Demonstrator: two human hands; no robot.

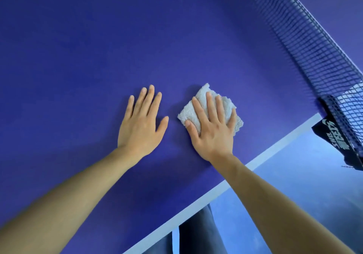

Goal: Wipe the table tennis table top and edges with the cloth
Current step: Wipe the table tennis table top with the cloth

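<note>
Currently pressing the cloth point(211, 109) flat onto the table point(98, 57) under the right hand point(211, 130), fingers spread over it, no pinch or wrap, palm partly off its near side. Bracing with the left hand point(140, 125), open and flat on the bare top just beside the cloth, holding nothing. Working close to the white edge line point(265, 154), with the net point(314, 57) and its clamp point(341, 134) near on the right.

Risks, as judged from this position:
- Losing the cloth from under the palm on a fast stroke, since only downward pressure is holding it; a folded corner rolling under and leaving a strip unwiped.
- Snagging the pile in the net mesh or on the clamp when sweeping rightward.
- Dragging the cloth off the edge and dropping it to the floor point(294, 185).
- Smearing the wiped area with the bare left palm.

Not resolvable:
- Wetness of the cloth, number of folds, and any dust or streaks on the top; lighting and blur masking these.
- Edge face below the white line, being out of sight.
- Far half beyond the net, mostly cut off.
- Clamp lettering, only partly legible.
- Dark shape point(198, 232) under the edge, probably trousers, not certain.
</note>
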